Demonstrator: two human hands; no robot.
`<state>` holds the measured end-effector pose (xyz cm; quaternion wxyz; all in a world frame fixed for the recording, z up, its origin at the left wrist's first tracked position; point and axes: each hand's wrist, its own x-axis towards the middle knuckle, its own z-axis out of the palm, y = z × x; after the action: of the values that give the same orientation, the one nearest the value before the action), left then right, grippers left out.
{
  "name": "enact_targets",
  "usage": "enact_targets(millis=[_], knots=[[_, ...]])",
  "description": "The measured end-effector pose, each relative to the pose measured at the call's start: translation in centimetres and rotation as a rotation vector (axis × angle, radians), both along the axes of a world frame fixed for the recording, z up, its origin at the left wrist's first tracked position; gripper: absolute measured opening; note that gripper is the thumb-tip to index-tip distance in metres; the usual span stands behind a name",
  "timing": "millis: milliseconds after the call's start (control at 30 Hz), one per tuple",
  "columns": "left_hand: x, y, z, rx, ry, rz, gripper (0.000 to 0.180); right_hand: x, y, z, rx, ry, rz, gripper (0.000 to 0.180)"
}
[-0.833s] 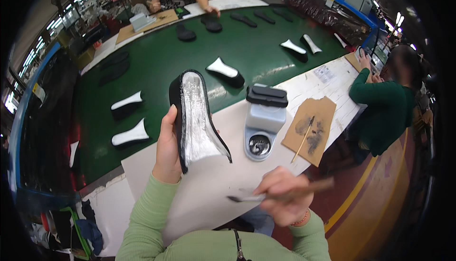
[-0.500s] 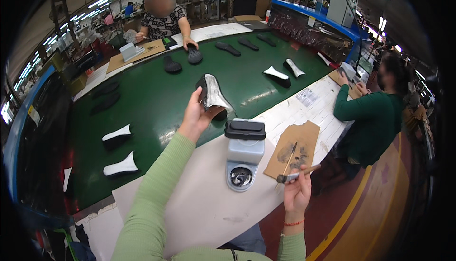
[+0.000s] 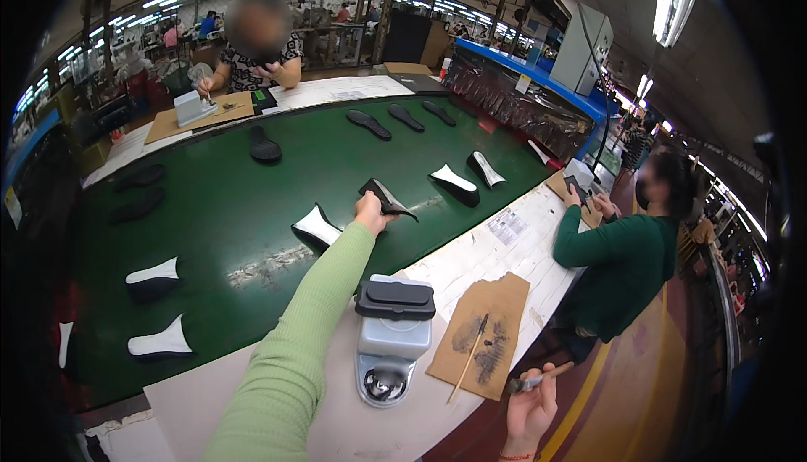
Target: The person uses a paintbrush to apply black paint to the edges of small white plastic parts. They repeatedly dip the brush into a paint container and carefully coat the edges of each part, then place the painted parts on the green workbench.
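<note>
My left hand point(image 3: 372, 211) grips a black sole point(image 3: 392, 200), my right hand point(image 3: 531, 407) pinches a brush point(image 3: 530, 382), and black goo point(image 3: 380, 389) sits in the cup point(image 3: 362, 384) on a pale tub point(image 3: 392, 338).

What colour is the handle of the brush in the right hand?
Brown; the brush handle in the right hand shows best in the head view.

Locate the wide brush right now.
In the head view, the wide brush is at lower right, held in the right hand, just right of the near end of the brown cardboard.
</note>
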<state>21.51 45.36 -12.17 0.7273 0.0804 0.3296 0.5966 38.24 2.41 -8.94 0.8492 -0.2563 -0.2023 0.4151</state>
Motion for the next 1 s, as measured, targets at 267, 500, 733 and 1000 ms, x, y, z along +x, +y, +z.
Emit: enact_targets(millis=[267, 500, 733, 1000], knots=[[-0.4, 2.6, -0.8, -0.232, 0.353, 0.018, 0.034, 0.1, 0.2, 0.4, 0.021, -0.031, 0.045, 0.022], [-6.1, -7.2, 5.5, 0.146, 0.525, -0.111, 0.034, -1.0, 0.2, 0.7, 0.064, -0.013, 0.156, 0.025], [-18.9, -22.4, 7.2, 0.488, 0.815, -0.339, 0.042, -2.8, -0.1, 0.7, 0.092, -0.034, 0.217, 0.025], [-36.3, -30.2, 5.9, 0.259, 1.282, 0.179, 0.033, -5.2, -0.2, 0.7, 0.045, -0.139, 0.189, 0.022]])
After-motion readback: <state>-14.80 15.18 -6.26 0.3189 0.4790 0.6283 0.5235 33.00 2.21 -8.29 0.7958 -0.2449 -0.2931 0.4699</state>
